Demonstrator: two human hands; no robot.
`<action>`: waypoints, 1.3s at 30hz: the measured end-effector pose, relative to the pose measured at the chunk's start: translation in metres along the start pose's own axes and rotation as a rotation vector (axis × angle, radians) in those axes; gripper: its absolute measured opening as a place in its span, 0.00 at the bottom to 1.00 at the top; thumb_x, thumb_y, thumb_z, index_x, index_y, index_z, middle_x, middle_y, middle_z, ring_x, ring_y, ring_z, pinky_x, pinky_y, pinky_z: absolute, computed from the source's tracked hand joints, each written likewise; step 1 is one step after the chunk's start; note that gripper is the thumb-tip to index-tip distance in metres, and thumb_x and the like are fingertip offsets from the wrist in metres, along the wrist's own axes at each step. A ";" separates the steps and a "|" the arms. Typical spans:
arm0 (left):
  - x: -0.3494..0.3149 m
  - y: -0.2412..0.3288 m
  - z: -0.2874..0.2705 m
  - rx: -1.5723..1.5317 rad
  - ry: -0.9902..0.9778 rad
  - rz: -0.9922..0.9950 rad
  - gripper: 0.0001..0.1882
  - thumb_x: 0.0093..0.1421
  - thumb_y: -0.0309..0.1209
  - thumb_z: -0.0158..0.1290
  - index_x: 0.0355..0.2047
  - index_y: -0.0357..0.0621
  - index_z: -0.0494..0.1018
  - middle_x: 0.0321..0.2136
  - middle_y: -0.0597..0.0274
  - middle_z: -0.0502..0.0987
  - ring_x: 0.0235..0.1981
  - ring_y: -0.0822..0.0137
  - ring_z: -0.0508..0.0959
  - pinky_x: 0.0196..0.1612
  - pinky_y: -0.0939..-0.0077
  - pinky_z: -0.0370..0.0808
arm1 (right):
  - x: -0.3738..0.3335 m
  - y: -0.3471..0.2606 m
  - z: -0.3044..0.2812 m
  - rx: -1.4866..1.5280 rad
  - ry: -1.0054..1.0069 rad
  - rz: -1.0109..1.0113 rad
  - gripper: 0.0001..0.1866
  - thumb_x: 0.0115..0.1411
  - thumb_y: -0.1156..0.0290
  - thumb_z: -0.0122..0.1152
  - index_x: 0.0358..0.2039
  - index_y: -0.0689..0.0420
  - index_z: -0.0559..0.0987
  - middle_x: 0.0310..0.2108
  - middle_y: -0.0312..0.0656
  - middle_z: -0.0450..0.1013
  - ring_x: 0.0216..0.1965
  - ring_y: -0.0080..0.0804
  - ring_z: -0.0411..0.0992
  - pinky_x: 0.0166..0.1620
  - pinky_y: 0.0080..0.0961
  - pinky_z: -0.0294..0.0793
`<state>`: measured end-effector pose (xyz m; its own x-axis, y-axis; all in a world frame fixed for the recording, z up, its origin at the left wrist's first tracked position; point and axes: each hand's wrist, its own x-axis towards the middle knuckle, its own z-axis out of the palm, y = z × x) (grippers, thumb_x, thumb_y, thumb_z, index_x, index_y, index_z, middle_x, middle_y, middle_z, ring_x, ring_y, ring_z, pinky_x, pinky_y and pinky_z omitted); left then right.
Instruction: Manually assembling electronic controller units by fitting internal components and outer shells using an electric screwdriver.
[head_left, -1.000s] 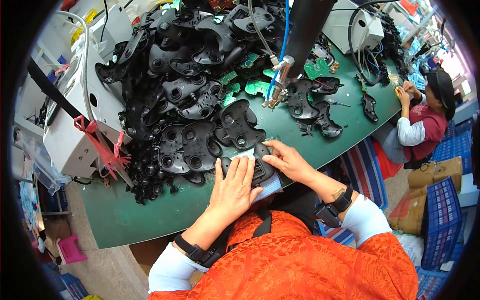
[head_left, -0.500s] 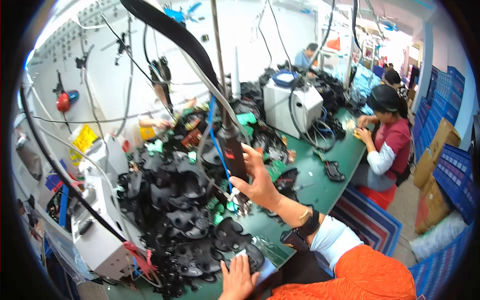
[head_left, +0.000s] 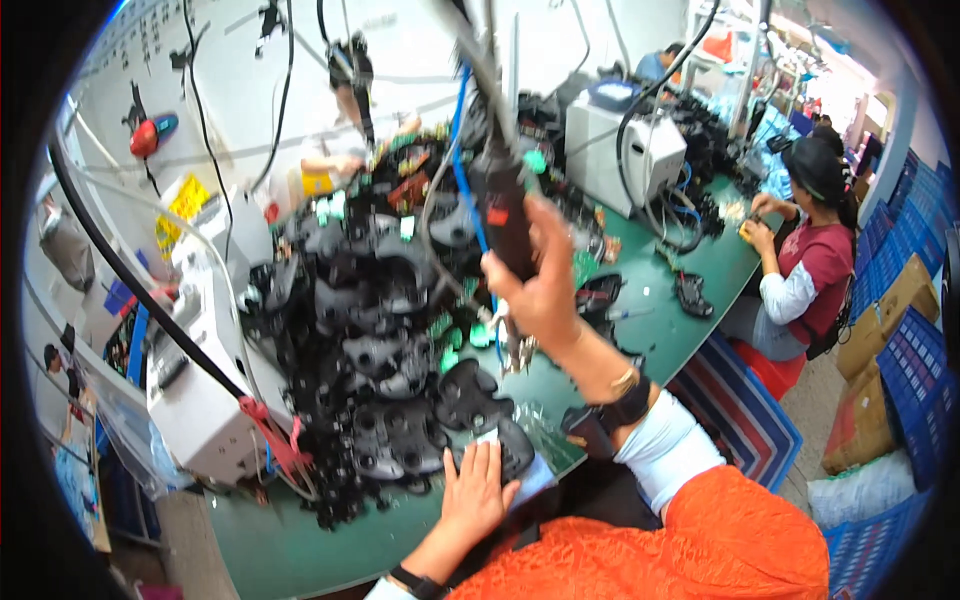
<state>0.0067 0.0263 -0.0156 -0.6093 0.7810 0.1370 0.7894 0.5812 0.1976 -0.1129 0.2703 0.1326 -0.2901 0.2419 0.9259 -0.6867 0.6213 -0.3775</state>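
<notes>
The right hand [head_left: 543,295] has thumb and fingers wrapped around the black driver [head_left: 493,188], though blur hides how tightly they press. This driver hangs with its long axis near upright, its lower end slightly toward the person's right. The black controller [head_left: 514,452] lies on the green surface [head_left: 300,555], near its front edge, lower than the driver's end and closer to the body. The left hand [head_left: 475,495] is nearer to it: its fingers are straight, a little spread, resting on its left part, so I cannot tell the controller's full long axis
</notes>
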 end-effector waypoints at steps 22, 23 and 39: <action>0.000 -0.002 -0.001 -0.121 0.027 -0.028 0.41 0.59 0.45 0.58 0.66 0.33 0.58 0.63 0.46 0.62 0.66 0.49 0.60 0.66 0.32 0.52 | 0.039 -0.073 -0.030 0.544 -0.433 0.627 0.18 0.60 0.68 0.62 0.47 0.65 0.73 0.26 0.44 0.72 0.25 0.33 0.75 0.30 0.30 0.77; 0.000 -0.002 -0.002 -0.127 0.027 -0.026 0.41 0.59 0.45 0.58 0.66 0.33 0.58 0.63 0.46 0.62 0.66 0.49 0.60 0.66 0.32 0.52 | 0.039 -0.074 -0.030 0.540 -0.422 0.629 0.18 0.60 0.68 0.62 0.47 0.65 0.73 0.26 0.44 0.72 0.24 0.33 0.75 0.30 0.30 0.77; 0.003 -0.006 0.000 -0.135 -0.008 -0.031 0.42 0.58 0.46 0.59 0.66 0.33 0.58 0.62 0.45 0.62 0.66 0.49 0.60 0.67 0.33 0.51 | 0.050 -0.100 -0.006 0.468 -0.228 0.653 0.14 0.57 0.76 0.65 0.42 0.65 0.76 0.24 0.42 0.74 0.21 0.32 0.76 0.26 0.27 0.77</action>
<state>0.0003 0.0255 -0.0158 -0.6321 0.7654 0.1210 0.7527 0.5694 0.3306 -0.0552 0.2248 0.2164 -0.8191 0.2585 0.5122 -0.5249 0.0227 -0.8509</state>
